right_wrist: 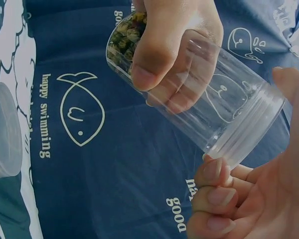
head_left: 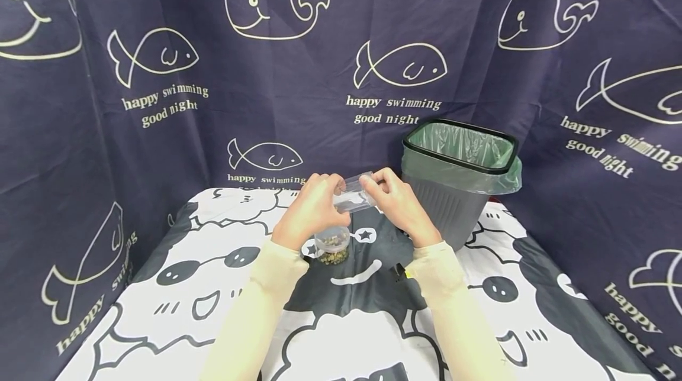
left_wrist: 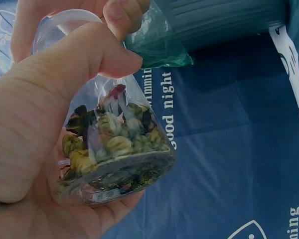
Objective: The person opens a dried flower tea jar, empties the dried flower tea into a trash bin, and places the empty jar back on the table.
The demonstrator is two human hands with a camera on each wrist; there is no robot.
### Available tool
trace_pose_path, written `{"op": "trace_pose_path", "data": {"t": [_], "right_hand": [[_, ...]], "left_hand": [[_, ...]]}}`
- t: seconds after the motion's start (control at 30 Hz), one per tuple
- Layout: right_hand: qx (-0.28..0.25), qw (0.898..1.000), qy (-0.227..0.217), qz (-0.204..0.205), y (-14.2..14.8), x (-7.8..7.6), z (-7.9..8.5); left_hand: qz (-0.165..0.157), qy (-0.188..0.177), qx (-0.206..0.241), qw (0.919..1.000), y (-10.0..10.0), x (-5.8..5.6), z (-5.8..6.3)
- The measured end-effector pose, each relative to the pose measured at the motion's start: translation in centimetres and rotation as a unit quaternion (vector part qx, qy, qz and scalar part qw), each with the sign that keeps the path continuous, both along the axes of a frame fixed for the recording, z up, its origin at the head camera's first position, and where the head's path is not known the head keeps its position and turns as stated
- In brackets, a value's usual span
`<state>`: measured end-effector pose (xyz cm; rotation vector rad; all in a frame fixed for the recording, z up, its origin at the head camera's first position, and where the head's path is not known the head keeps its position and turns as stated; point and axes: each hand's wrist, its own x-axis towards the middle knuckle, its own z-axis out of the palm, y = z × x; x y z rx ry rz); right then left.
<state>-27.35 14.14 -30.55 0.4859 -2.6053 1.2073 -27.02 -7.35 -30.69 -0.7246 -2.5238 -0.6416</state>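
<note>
My left hand (head_left: 313,210) grips a clear plastic jar (right_wrist: 182,122) around its body, thumb across the side. Dried flower buds (left_wrist: 117,142) lie gathered at the jar's base, which tilts lower than its mouth. At the other end, my right hand (head_left: 398,203) pinches the translucent lid (right_wrist: 251,124) between thumb and curled fingers. Below my left hand, a second jar (head_left: 333,246) holding similar dried buds stands on the patterned cloth; part of it also shows at the left edge of the right wrist view.
A grey trash bin (head_left: 444,209) with a green liner (head_left: 415,165) stands just beyond my right hand. A small black object (head_left: 398,272) with a yellow bit lies by my right sleeve. The cloth-covered table (head_left: 224,292) is backed by a dark blue curtain (head_left: 330,73).
</note>
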Motion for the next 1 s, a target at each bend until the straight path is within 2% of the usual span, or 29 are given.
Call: {"op": "trace_pose_path", "data": {"t": [0.53,1.0], "right_hand": [[-0.009,0.999,0.000,-0.043,0.04,0.74,0.85],[0.009,0.999,0.019,-0.028,0.23,0.19,0.33]], "left_hand": [[0.006,0.005,-0.004,1.0000,0.28,-0.07,-0.27],[0.003,-0.002,0.000,1.0000,0.28,-0.16,-0.37]]}}
